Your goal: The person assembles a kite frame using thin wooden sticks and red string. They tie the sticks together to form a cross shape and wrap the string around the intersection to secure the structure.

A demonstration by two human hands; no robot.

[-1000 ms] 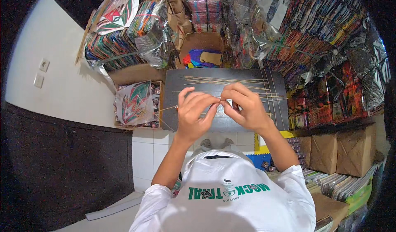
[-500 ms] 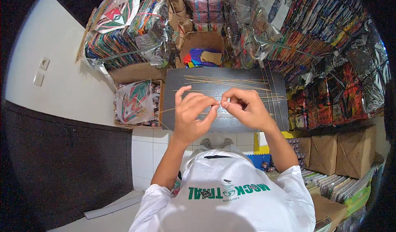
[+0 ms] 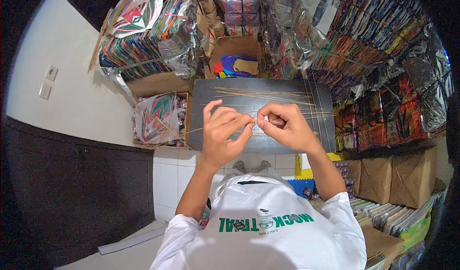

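Over the near half of a small dark table (image 3: 203, 90), my left hand (image 3: 224, 132) pinches thumb and forefinger together, its other fingers loosely raised. Close to its right, almost tip to tip, my right hand (image 3: 286, 126) also pinches, its fingers curled. Whatever lies between the fingertips is too fine to make out. Thin bamboo sticks (image 3: 261, 93) lie across the tabletop behind my hands, several roughly side by side. Other thin sticks (image 3: 316, 102) cross them at the right end. A thin stick (image 3: 193, 130) shows left of my left hand; whether I hold it is unclear.
Left of the table, a cardboard box (image 3: 188, 119) holds a printed kite-like sheet (image 3: 155, 119) and sticks. Behind stands an open carton (image 3: 235, 44) with coloured pieces. Wrapped stacks (image 3: 369, 25) crowd the back and right. Brown paper parcels (image 3: 413, 176) sit at the near right.
My right fingers have shifted slightly, the thumb drawing in toward the forefinger. My left hand stays nearly still, and the sticks on the table lie as before.
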